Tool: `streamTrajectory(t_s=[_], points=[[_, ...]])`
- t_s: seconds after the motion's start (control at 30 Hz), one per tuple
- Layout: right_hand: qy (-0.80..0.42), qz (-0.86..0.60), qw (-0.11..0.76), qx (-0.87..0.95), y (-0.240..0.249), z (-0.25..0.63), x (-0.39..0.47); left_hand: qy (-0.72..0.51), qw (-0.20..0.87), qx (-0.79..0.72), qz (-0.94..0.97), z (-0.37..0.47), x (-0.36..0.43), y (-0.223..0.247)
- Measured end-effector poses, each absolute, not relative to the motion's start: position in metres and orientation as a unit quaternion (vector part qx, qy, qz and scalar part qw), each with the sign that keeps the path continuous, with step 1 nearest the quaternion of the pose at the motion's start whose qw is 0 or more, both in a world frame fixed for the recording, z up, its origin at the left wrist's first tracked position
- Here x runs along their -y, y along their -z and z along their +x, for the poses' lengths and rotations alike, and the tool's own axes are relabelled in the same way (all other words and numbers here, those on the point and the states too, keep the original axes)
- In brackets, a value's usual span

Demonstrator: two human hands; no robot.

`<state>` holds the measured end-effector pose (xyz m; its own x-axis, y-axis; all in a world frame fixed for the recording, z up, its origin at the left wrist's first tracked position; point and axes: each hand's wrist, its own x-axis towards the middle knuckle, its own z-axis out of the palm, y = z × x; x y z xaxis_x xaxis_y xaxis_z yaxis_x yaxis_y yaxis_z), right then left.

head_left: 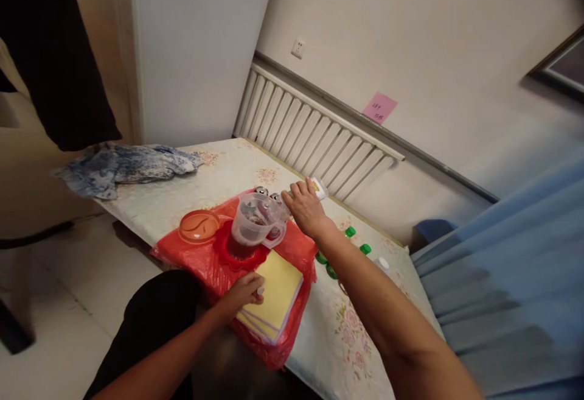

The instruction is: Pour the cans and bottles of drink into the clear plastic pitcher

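Observation:
My right hand (306, 206) grips a clear bottle with a white label (320, 189). The bottle is tipped nearly level, its neck end toward a clear plastic pitcher (255, 217); the mouth is partly hidden by my fingers. Dark reddish liquid shows low in the pitcher, which stands upright on a red wavy-edged plate (262, 260). Held in my closed left hand (246, 290) is a small white bottle cap (260, 289), just above a yellow-topped stack of sheets or cloths (280, 284). An orange lid (199, 227) lies left of the pitcher.
Red plastic sheeting (182, 251) covers part of the flowered tablecloth (351, 333). Drink cans (261, 190) stand behind the pitcher. Green-capped bottles (365, 249) are beside my right forearm. A blue-and-white cloth (132, 168) lies far left; a radiator (310, 129) lines the wall.

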<state>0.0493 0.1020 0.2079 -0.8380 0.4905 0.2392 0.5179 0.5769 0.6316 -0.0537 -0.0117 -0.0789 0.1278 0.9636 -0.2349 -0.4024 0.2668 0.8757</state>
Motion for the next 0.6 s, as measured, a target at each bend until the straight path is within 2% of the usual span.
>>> streamTrajectory(t_s=[0.17, 0.37, 0.5, 0.6], points=[[0.311, -0.347, 0.022, 0.885, -0.206, 0.057, -0.101, -0.509, 0.672, -0.425, 0.331, -0.055, 0.015, 0.074], [0.186, -0.453, 0.062, 0.87, -0.185, 0.078, -0.108, -0.528, 0.661, -0.425, 0.322, -0.056, 0.016, 0.06], [0.048, -0.508, 0.13, 0.85, -0.161, 0.099, -0.108, -0.537, 0.653, -0.423, 0.327, -0.058, 0.017, 0.038], [-0.032, -0.487, 0.206, 0.848, -0.139, 0.117, -0.099, -0.544, 0.63, -0.431, 0.349, -0.059, 0.02, 0.016]])
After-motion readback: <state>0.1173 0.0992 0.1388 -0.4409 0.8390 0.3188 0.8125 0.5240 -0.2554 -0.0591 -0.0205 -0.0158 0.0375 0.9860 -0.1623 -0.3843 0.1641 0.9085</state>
